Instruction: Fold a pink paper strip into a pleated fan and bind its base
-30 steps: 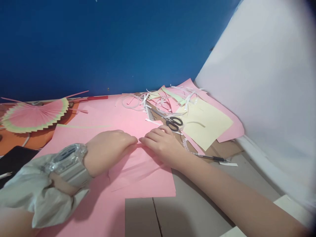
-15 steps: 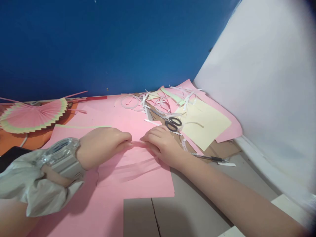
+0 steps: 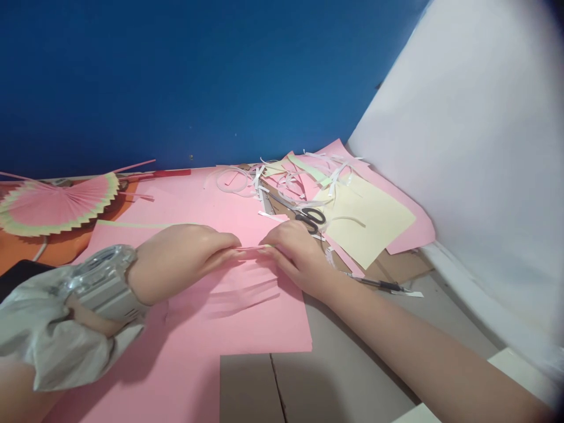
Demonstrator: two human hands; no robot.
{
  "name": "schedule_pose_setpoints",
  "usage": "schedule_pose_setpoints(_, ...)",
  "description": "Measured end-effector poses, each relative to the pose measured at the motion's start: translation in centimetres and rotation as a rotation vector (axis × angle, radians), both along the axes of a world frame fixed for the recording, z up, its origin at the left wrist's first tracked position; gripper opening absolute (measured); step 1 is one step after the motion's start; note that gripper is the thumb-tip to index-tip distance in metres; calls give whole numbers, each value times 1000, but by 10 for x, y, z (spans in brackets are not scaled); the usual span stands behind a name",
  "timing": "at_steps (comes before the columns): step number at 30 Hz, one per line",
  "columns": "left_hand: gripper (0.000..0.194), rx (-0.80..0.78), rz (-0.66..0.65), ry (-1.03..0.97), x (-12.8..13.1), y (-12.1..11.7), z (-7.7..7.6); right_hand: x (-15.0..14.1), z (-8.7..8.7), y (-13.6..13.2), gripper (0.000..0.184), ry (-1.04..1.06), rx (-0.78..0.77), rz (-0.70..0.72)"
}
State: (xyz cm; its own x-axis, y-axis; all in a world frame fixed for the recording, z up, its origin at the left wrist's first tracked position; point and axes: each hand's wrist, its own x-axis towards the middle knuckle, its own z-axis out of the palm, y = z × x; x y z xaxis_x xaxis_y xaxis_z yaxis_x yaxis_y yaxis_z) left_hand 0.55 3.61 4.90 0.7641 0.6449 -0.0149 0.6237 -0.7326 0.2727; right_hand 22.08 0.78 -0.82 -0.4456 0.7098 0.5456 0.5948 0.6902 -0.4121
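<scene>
The left hand (image 3: 180, 258) and right hand (image 3: 298, 255) both pinched the folded paper (image 3: 251, 249), seemingly only partly pleated; nearby, a fan (image 3: 59, 208) already lay pleated.

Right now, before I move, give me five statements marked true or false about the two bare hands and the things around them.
1. The left hand and right hand both pinch the narrow folded pink paper strip. True.
2. The left hand holds the black-handled scissors. False: they lie just beyond the right hand.
3. The pleated pink-and-green paper fan lies left of the left hand. True.
4. The chunky grey wristwatch is worn on the right. False: it is on the left.
5. The slim dark-gripped pen lies right of the right hand. True.
</scene>
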Motion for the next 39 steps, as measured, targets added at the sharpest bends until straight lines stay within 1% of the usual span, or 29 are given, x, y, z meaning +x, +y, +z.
schedule_pose_setpoints(4, 42, -11, -10, 41, 4, -1, -2, -1, -1, -1, 11, 6, 80, 8)
schedule_pose_setpoints(9, 39, 38, 28, 67, 2, -2, -2, 0, -2, -1, 12, 5, 127, -1)
schedule_pose_setpoints(13, 39, 89, 19, 77, 6, -6, -5, 0, -3, -1, 15, 8, 154, -11)
schedule_pose_setpoints(18, 31, 171, -67, 23, 11, -9, -14, -2, -4, -3, 11, -32, 207, -3)
schedule_pose_setpoints(21, 27, 223, -112, 36, 7, -7, -15, 0, -4, -2, 6, -31, 222, 0)
schedule_pose_setpoints(26, 23, 269, -140, 42, 4, -7, -12, 1, -5, -1, 5, -12, 232, 45)
schedule_pose_setpoints(32, 28, 251, -169, 4, 7, -7, -15, -2, -5, -1, 10, -13, 227, 90)
schedule_pose_setpoints(36, 33, 229, -193, -12, 5, -5, -14, 1, -4, 1, 12, 17, 188, 174)
schedule_pose_setpoints(39, 31, 218, -229, -34, 4, -5, -14, 2, -5, 2, 12, 48, 183, 229)
